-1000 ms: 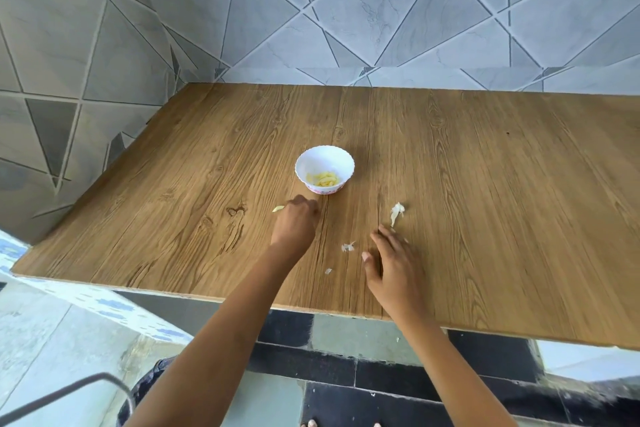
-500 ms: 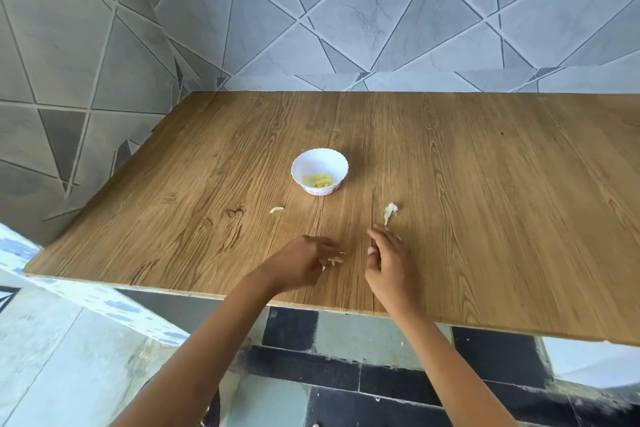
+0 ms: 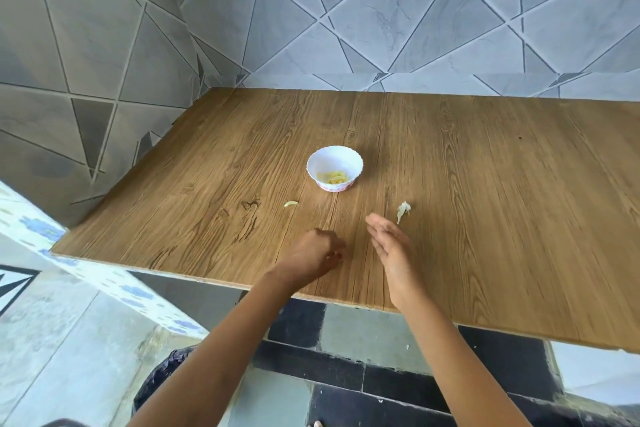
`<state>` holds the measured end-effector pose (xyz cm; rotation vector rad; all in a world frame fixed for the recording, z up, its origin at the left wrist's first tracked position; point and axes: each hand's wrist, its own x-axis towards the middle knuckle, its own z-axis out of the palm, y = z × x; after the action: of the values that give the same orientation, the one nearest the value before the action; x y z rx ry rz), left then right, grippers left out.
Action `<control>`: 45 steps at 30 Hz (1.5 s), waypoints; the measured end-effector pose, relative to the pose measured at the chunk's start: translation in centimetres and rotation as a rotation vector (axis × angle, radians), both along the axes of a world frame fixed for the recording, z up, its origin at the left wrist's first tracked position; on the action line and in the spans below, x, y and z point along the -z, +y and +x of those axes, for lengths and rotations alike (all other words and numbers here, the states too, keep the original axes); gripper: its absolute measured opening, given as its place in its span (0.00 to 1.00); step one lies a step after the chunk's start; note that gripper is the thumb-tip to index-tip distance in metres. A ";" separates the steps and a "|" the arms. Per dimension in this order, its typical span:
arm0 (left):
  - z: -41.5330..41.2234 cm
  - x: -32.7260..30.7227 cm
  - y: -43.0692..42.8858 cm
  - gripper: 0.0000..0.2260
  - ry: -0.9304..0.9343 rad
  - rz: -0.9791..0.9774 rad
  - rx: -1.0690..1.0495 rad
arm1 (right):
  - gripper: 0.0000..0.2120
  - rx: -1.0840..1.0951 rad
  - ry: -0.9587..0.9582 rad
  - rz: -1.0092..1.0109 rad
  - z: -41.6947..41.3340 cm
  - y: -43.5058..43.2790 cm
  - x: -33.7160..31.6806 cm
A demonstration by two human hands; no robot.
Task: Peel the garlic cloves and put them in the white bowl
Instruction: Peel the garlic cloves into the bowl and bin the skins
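Gathering garlic leavings near the front edge of a wooden table (image 3: 502, 218), with peeled cloves in the bowl.

Left to right: small pale garlic piece (image 3: 291, 204), loose on the wood, clove or skin unclear; left hand (image 3: 311, 255), fingers curled over pale flecks, grip on them uncertain; white bowl (image 3: 335, 168) farther back, holding yellowish peeled cloves (image 3: 332, 177); right hand (image 3: 391, 246), fingers straight, holding nothing; peel scrap (image 3: 402, 211) just beyond its fingertips. Risk: a careless sweep could push the loose piece off the near edge or flick skin into the bowl.

Left hand (image 3: 311, 253), right hand (image 3: 391, 248), both forearms (image 3: 221, 340) bare. Dark speckled cloth (image 3: 159, 378) below left arm, possibly trousers.
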<state>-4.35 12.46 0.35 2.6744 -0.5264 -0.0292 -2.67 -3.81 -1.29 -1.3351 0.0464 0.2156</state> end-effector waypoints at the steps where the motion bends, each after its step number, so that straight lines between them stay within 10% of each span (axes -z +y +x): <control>1: 0.4 -0.4 -0.2 0.05 0.008 -0.117 -0.055 | 0.12 -0.003 0.127 0.147 0.0 0.2 -0.3; 4: 1.0 -2.3 -1.2 0.08 0.026 -0.385 -0.130 | 0.13 0.034 0.479 0.562 0.4 0.8 -1.4; 9: 0.6 -4.1 -3.4 0.12 -0.040 -0.127 0.046 | 0.19 0.151 0.662 0.754 0.3 1.6 -2.8; 19: 0.5 -2.9 -1.9 0.08 -0.064 -0.350 -0.240 | 0.15 0.133 0.719 0.804 -0.2 1.6 -3.0; 27: 0.9 -0.6 1.2 0.23 0.096 0.029 -0.302 | 0.16 0.174 0.674 0.793 0.5 0.4 -2.2; 36: -1.2 0.4 -1.1 0.12 0.031 0.047 -0.085 | 0.16 0.191 0.669 0.783 0.3 0.1 -1.9; 45: -1.6 0.7 -3.7 0.09 -0.032 0.165 -0.296 | 0.16 0.200 0.675 0.799 0.6 0.1 -1.8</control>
<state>-5.93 8.73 -0.35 2.8911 -0.1381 0.0583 -2.09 -3.71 0.47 -0.4143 0.5988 0.4510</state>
